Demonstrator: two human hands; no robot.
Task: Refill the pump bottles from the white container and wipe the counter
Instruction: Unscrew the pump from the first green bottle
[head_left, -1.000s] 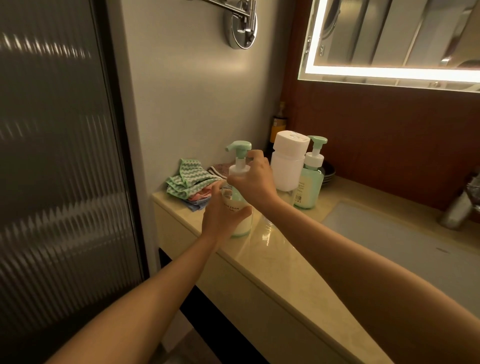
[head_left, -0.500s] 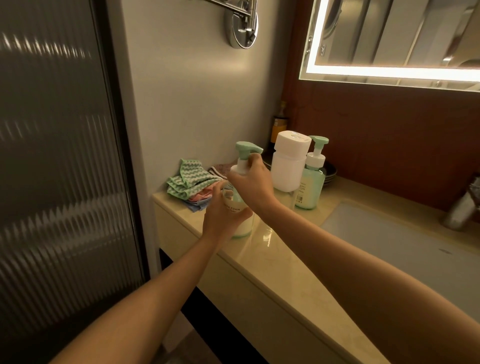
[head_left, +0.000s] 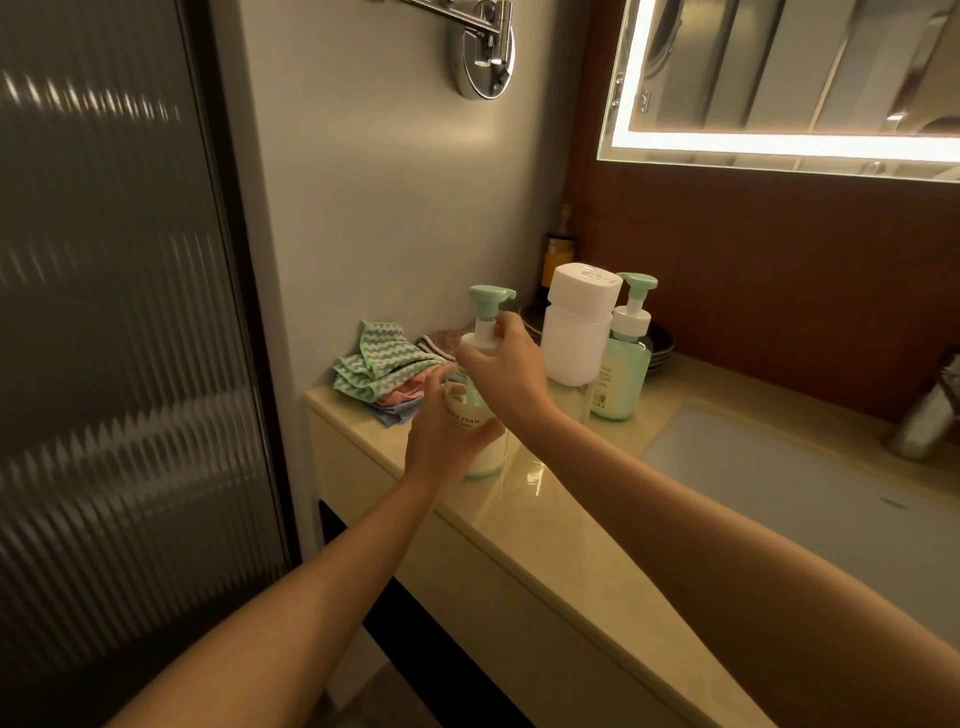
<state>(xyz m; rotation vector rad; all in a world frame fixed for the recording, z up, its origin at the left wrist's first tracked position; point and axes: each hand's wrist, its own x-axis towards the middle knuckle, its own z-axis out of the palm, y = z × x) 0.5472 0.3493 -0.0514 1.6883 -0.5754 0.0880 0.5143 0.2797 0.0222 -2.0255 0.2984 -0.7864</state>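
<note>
A clear pump bottle (head_left: 485, 457) with a mint-green pump head (head_left: 488, 304) stands upright near the counter's front left corner. My left hand (head_left: 441, 441) grips its body from the left. My right hand (head_left: 506, 371) grips the white collar just under the pump head. Behind it stands the white container (head_left: 576, 332) with its lid on. A second pump bottle (head_left: 621, 369), full of pale green liquid, stands right of the container. A pile of folded cloths (head_left: 382, 371), green zigzag on top, lies at the counter's far left.
The beige stone counter (head_left: 582, 525) holds a sunken sink (head_left: 810, 488) at right, with a metal tap (head_left: 930, 415) beyond it. A dark bottle (head_left: 556, 252) and dark dishes (head_left: 660, 343) stand at the back wall. A ribbed glass door (head_left: 119, 364) is at left.
The pump head has turned under my right hand: its spout pointed left, then right, and now sits facing right and slightly higher. My left hand has kept its hold on the bottle.
</note>
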